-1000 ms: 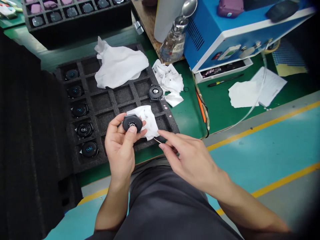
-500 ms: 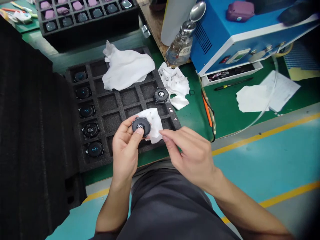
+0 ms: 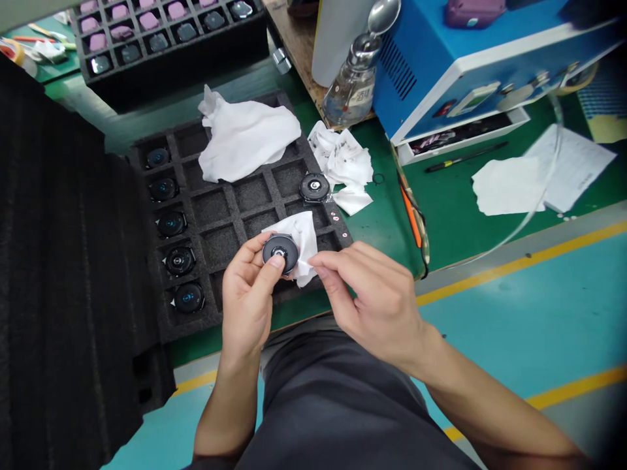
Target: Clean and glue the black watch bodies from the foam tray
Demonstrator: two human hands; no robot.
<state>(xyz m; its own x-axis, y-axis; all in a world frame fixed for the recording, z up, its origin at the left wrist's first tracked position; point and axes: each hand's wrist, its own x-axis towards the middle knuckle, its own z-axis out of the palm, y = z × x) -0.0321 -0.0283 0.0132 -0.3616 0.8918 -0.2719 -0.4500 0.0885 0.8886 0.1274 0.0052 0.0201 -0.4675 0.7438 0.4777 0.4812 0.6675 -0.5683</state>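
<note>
A round black watch body (image 3: 281, 252) is held between the thumb and fingers of my left hand (image 3: 251, 294). The fingers of my right hand (image 3: 367, 297) are pinched on the edge of a small white cloth (image 3: 307, 238), which hangs just behind and beside the watch body. Below them lies a black foam tray (image 3: 215, 245) with square compartments. Several round watch bodies (image 3: 179, 261) fill its left column, and another round watch body (image 3: 314, 187) rests at its right edge. A larger white cloth (image 3: 249, 140) covers part of the tray's far side.
Crumpled, stained wipes (image 3: 345, 156) lie right of the tray. Behind them stand a glass bottle (image 3: 350, 91) and a blue machine (image 3: 426, 59). A pen (image 3: 465, 157) and white sheets (image 3: 509, 186) are farther right. Black foam (image 3: 63, 281) rises at the left; another filled tray (image 3: 176, 62) is at the back.
The view has shifted slightly. Both hands keep their grips, and the watch body and small cloth remain close together in nearly the same pose.
</note>
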